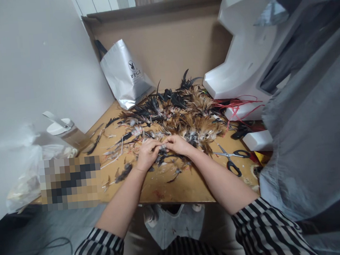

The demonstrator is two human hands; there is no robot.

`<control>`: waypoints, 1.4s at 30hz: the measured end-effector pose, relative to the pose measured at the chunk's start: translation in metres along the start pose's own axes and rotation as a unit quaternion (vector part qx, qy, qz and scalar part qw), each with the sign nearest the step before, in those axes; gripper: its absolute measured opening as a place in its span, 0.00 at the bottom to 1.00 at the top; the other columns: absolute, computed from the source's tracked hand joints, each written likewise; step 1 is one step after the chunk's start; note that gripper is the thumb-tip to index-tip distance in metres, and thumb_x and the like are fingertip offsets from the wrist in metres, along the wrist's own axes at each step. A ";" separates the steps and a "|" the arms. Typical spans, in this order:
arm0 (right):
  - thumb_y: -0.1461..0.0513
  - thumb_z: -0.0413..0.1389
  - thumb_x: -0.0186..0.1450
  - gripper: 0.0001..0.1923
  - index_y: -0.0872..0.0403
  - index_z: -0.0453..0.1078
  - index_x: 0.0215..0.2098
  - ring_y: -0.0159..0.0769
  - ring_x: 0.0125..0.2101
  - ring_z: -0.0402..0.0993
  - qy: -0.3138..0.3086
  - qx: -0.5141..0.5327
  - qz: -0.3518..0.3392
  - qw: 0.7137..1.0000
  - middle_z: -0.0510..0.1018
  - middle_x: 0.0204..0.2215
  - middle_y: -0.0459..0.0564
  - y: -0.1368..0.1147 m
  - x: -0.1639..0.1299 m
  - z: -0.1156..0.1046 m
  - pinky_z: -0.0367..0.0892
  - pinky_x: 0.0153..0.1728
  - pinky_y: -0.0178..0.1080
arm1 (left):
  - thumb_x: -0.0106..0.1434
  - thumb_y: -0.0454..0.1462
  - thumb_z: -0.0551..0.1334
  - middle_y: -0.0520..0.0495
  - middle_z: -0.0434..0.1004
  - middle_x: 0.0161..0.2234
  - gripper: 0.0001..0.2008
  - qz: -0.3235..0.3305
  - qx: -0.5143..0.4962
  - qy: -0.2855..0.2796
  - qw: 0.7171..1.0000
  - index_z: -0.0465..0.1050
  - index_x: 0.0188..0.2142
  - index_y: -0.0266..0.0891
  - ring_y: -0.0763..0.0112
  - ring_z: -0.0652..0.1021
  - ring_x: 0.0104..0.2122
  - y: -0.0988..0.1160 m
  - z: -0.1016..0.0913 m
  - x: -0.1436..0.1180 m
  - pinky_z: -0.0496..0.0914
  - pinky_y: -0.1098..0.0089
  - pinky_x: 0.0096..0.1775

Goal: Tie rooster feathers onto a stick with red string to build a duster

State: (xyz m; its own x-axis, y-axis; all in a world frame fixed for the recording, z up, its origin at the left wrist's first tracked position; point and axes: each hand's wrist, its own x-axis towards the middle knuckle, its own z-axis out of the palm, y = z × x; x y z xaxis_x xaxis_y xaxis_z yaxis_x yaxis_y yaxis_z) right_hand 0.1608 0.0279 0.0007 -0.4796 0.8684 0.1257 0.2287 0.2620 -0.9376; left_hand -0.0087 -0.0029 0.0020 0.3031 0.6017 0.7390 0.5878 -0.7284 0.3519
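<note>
A: What do the two hands hold?

B: The left hand [147, 153] and the right hand [176, 144] meet fingertip to fingertip at the near edge of the feather pile [183, 114]. Both are pinched closed on a small tuft of dark feathers [163, 151], held just above the wooden tabletop [169, 187]. Fingertip grips suit so light and thin a thing; a full fist would crush it.

A: Where does the tuft sit relative to the rest?

B: Between the hands, in front of the main heap of brown and black feathers, which spreads across the middle of the table. Loose single feathers lie to the left of the hands.

A: And the tools?

B: Black-handled scissors [230, 158] lie flat on the table just right of the right forearm, blades partly apart, within easy reach of that hand. Red string [236, 105] trails across white foam blocks [241, 61] behind them.

A: What bounds the work area?

B: A cardboard sheet [162, 44] stands upright at the back, likely acting as a screen that keeps feathers on the table. A silver bag [125, 76] leans against it. A lidded container [69, 130] stands at the left edge, and grey cloth [310, 131] hangs on the right.
</note>
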 end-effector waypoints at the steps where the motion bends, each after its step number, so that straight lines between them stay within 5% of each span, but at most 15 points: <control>1: 0.63 0.51 0.57 0.07 0.58 0.70 0.28 0.27 0.20 0.65 0.010 -0.029 -0.015 0.999 0.71 0.18 0.43 -0.001 0.000 0.000 0.59 0.24 0.29 | 0.58 0.33 0.57 0.47 0.75 0.29 0.06 -0.009 -0.003 0.004 1.000 0.73 0.30 0.39 0.71 0.73 0.32 0.000 0.000 0.000 0.68 0.67 0.36; 7: 0.67 0.50 0.56 0.07 0.56 0.69 0.28 0.29 0.26 0.67 0.086 -0.181 -0.112 0.973 0.74 0.25 0.45 -0.010 -0.003 0.007 0.59 0.29 0.31 | 0.56 0.33 0.59 0.47 0.76 0.29 0.05 -0.080 -0.021 0.026 0.996 0.74 0.30 0.38 0.70 0.75 0.31 -0.005 0.001 -0.006 0.69 0.68 0.36; 13: 0.66 0.50 0.58 0.06 0.55 0.68 0.29 0.31 0.31 0.68 0.117 -0.226 -0.160 0.954 0.74 0.29 0.48 -0.009 -0.006 0.015 0.60 0.34 0.32 | 0.55 0.33 0.59 0.47 0.76 0.29 0.05 -0.121 -0.027 0.007 0.992 0.75 0.29 0.39 0.70 0.75 0.31 -0.009 0.001 -0.008 0.69 0.68 0.37; 22: 0.51 0.53 0.56 0.15 0.55 0.69 0.27 0.29 0.23 0.65 0.144 -0.128 -0.039 0.981 0.72 0.22 0.44 -0.008 -0.007 0.023 0.59 0.27 0.32 | 0.56 0.34 0.58 0.47 0.74 0.27 0.05 -0.098 0.020 0.043 0.994 0.74 0.29 0.39 0.70 0.73 0.31 -0.008 -0.003 -0.007 0.67 0.69 0.36; 28: 0.60 0.56 0.52 0.07 0.56 0.67 0.27 0.27 0.22 0.64 0.106 -0.061 -0.023 0.992 0.71 0.21 0.43 0.000 -0.004 0.025 0.61 0.26 0.31 | 0.56 0.34 0.59 0.48 0.75 0.27 0.05 -0.099 -0.022 0.039 0.994 0.74 0.28 0.39 0.71 0.73 0.30 -0.008 -0.003 -0.006 0.67 0.70 0.36; 36: 0.61 0.57 0.50 0.09 0.56 0.67 0.29 0.26 0.22 0.63 0.079 -0.039 -0.008 0.996 0.71 0.23 0.43 0.000 -0.004 0.025 0.60 0.24 0.30 | 0.55 0.34 0.59 0.48 0.76 0.27 0.05 -0.177 -0.073 0.013 0.981 0.75 0.29 0.39 0.71 0.74 0.28 -0.017 0.005 -0.012 0.68 0.70 0.33; 42: 0.61 0.52 0.55 0.09 0.57 0.70 0.31 0.27 0.22 0.63 0.152 -0.049 -0.044 0.986 0.73 0.24 0.45 0.001 0.000 0.018 0.60 0.25 0.31 | 0.54 0.33 0.60 0.48 0.76 0.27 0.04 -0.172 -0.072 0.010 0.982 0.74 0.28 0.38 0.72 0.74 0.27 -0.013 0.004 -0.010 0.68 0.71 0.32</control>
State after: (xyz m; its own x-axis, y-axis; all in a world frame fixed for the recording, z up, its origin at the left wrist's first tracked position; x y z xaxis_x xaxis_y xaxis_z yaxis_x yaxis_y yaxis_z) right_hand 0.1458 0.0207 -0.0060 -0.2283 0.9229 0.3101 0.2859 0.3681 -0.8847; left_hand -0.0164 0.0018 -0.0124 0.0906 0.8148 0.5726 0.5401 -0.5233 0.6592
